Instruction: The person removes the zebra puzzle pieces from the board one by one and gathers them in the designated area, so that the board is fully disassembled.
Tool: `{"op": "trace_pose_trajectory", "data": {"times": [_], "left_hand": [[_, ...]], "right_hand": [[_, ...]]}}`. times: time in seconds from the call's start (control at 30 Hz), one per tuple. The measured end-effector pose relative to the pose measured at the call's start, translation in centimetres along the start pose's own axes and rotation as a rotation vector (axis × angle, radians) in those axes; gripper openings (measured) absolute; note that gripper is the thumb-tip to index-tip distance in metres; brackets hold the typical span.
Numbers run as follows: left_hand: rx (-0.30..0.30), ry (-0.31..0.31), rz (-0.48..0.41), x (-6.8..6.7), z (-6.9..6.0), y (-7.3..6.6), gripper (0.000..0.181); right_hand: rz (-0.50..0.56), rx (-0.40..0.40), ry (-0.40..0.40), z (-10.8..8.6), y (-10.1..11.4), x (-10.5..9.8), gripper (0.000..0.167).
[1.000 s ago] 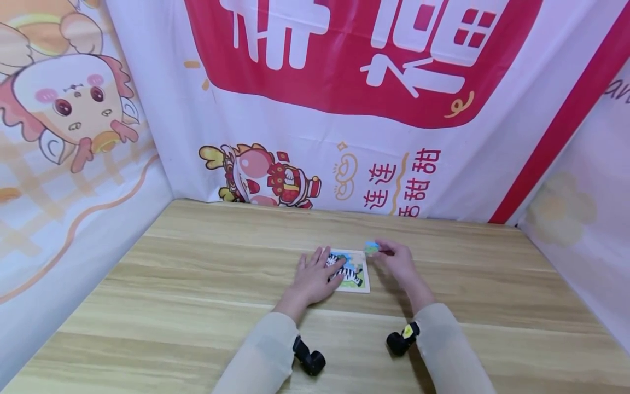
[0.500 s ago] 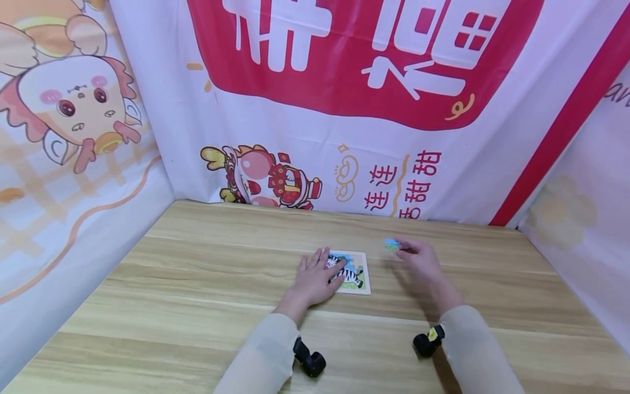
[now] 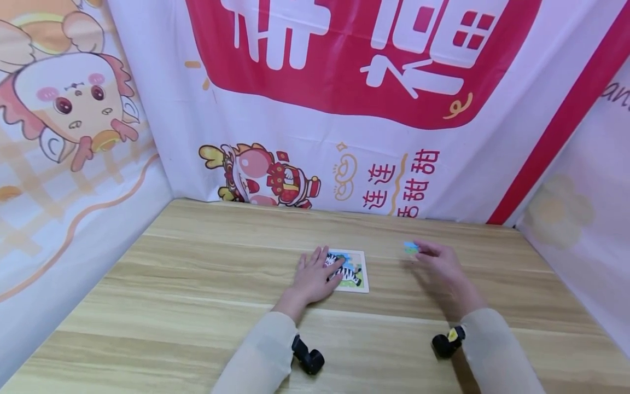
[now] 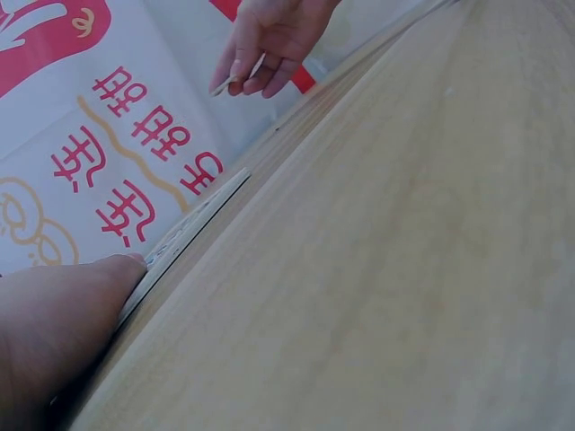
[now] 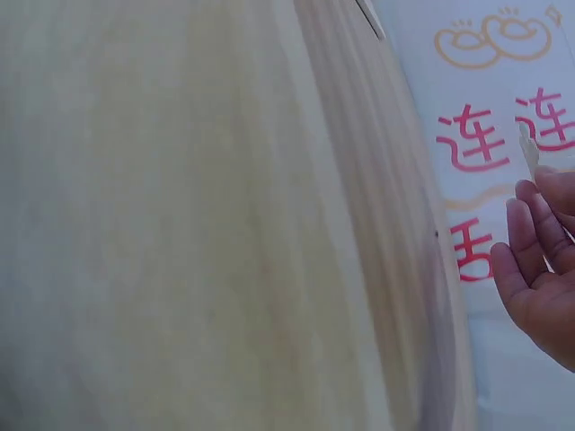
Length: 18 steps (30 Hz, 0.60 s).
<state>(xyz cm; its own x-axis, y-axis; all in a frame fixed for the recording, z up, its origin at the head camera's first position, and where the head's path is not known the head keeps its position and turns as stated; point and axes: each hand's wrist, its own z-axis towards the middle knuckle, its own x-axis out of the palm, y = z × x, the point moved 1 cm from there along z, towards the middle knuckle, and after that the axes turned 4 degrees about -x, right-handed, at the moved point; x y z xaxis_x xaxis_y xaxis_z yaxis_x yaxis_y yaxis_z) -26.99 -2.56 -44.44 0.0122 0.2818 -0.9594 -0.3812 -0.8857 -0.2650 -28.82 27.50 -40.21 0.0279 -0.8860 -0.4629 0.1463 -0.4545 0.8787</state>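
Note:
A zebra jigsaw puzzle (image 3: 355, 268) in a white-edged frame lies flat at the middle of the table. My left hand (image 3: 313, 278) rests on its left part with fingers spread, hiding that side. A peach-toned bare patch shows at the puzzle's upper right. Off to the right, my right hand (image 3: 439, 264) pinches a small blue and green puzzle piece (image 3: 410, 248) between thumb and fingertips, above the table. In the left wrist view the puzzle (image 4: 193, 229) is seen edge-on under the left hand (image 4: 58, 319). The right wrist view shows the piece (image 5: 529, 151) edge-on too.
The wood-grain table (image 3: 206, 262) extends on all sides of the puzzle. A printed cloth (image 3: 344, 131) hangs along its back edge, with more cloth at the left and right. A black wrist camera (image 3: 308, 355) sits on the left sleeve, another (image 3: 448, 343) on the right.
My right hand has moved rightward, away from the puzzle, with the puzzle piece still pinched. My left hand has stayed in place on the puzzle.

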Motion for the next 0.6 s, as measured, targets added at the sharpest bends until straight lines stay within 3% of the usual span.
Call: {"op": "trace_pose_trajectory", "data": {"times": [0.23, 0.47, 0.5, 0.6], "left_hand": [[-0.002, 0.007, 0.004, -0.1, 0.1, 0.1, 0.047], [0.006, 0.003, 0.000, 0.0, 0.1, 0.1, 0.046], [0.006, 0.003, 0.001, 0.0, 0.1, 0.1, 0.046], [0.004, 0.004, -0.003, -0.1, 0.2, 0.1, 0.046]], "right_hand": [[0.143, 0.061, -0.007, -0.3, -1.7, -0.8, 0.047], [0.525, 0.164, -0.013, -0.9, -3.4, -1.8, 0.058], [0.551, 0.166, -0.016, -1.0, -3.6, -2.0, 0.059], [0.482, 0.147, -0.036, -1.2, -4.0, -2.7, 0.057]]}}
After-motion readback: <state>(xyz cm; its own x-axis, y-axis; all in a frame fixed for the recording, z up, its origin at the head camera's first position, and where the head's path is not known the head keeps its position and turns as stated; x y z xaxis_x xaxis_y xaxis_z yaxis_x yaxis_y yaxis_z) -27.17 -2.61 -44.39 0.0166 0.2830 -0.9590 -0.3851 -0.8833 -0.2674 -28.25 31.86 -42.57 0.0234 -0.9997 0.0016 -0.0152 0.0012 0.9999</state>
